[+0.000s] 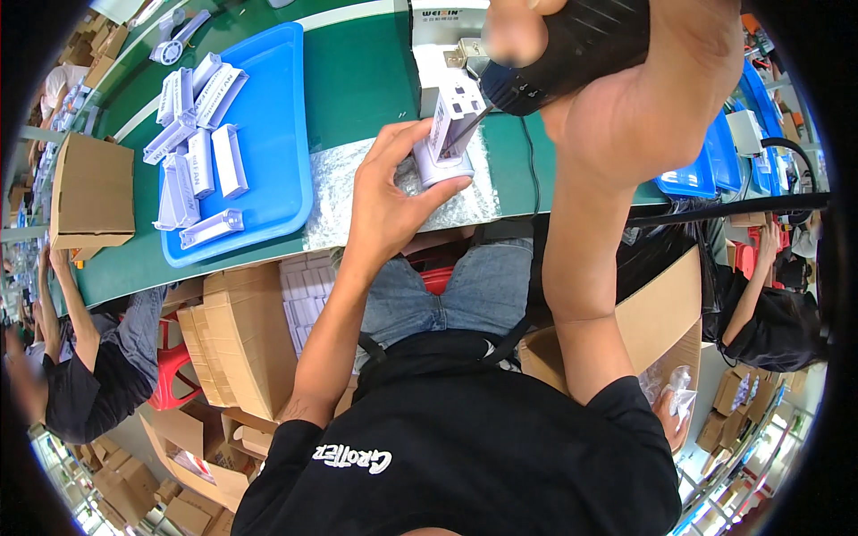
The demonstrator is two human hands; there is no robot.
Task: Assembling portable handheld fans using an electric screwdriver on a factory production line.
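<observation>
My left hand (390, 198) grips a small white and lavender box (444, 143), holding it upright on a silver foil mat (340, 192) on the green table. My right hand (657, 85) is raised close to the camera and wraps around a black hand-held power tool (572, 45). The tool's thin metal tip (474, 121) touches the upper side of the box. Part of the box's base is hidden behind my left fingers.
A blue tray (281, 134) with several white boxes (201, 134) lies left of the mat. A white machine (438, 40) stands behind the box. More blue trays (706, 165) sit at right. Cardboard cartons (237, 344) stand under the table, and other workers sit at the left (85, 366) and right (769, 313).
</observation>
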